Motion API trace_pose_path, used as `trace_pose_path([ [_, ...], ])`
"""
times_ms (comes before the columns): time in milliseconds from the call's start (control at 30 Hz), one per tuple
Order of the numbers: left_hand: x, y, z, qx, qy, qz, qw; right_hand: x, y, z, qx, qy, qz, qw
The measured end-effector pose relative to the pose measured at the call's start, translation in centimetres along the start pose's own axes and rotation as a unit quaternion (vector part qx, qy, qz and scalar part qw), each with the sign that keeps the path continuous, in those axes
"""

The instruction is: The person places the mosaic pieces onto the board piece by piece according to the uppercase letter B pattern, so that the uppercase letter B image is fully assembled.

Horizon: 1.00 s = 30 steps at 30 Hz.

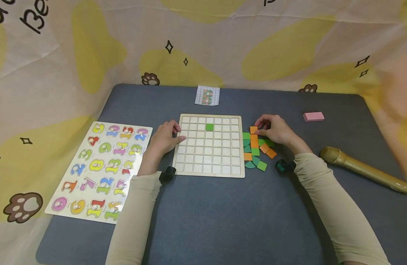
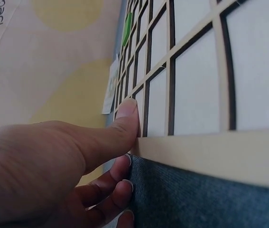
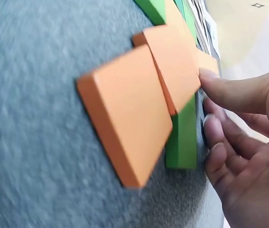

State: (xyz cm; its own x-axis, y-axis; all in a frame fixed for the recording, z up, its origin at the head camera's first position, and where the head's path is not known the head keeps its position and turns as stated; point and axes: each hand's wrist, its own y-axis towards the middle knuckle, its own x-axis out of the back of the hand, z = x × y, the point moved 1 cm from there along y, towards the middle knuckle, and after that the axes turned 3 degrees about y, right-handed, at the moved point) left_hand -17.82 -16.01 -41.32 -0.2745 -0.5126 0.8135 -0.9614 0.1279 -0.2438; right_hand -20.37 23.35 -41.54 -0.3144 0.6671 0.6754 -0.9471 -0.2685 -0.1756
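Observation:
A wooden grid board lies flat with one green square tile in an upper cell. My left hand holds the board's left edge; in the left wrist view the thumb rests on the rim and the other fingers curl beside it. To the right of the board, my right hand pinches an orange square tile at the top of a loose pile, between thumb and fingers. More orange tiles, a green tile and green quarter-round pieces lie below that hand.
A small pattern card lies behind the board. On the left is a number puzzle board, partly under the left forearm. A pink block and a gold microphone lie on the right of the dark table.

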Motion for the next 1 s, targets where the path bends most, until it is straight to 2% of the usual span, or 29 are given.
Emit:
trace_pose_path([
  [100,-0.1,0.0,0.0,0.001,-0.001,0.000,1.0000,-0.2,0.1,0.1,0.010,0.016,-0.012,0.9997],
  [300,-0.1,0.0,0.0,0.001,0.000,-0.001,1.0000,-1.1,0.5,1.1,0.022,0.062,-0.079,0.9947],
  [400,-0.1,0.0,-0.1,0.000,0.003,0.000,1.0000,-2.1,1.0,2.0,0.026,0.090,-0.099,0.9906],
  [600,0.1,0.0,-0.2,0.000,0.010,-0.001,0.9999,-4.9,2.4,4.3,0.022,0.178,-0.081,0.9804],
  [700,0.1,0.0,-0.2,-0.001,0.011,-0.001,0.9999,-6.2,2.9,5.5,0.021,0.203,-0.063,0.9769],
  [867,0.1,0.0,-0.2,0.003,0.014,0.001,0.9999,-8.1,3.5,7.7,0.025,0.174,-0.042,0.9835],
  [1000,0.1,0.0,-0.2,0.002,0.013,-0.001,0.9999,-9.2,4.2,9.0,0.041,0.154,-0.052,0.9858],
])
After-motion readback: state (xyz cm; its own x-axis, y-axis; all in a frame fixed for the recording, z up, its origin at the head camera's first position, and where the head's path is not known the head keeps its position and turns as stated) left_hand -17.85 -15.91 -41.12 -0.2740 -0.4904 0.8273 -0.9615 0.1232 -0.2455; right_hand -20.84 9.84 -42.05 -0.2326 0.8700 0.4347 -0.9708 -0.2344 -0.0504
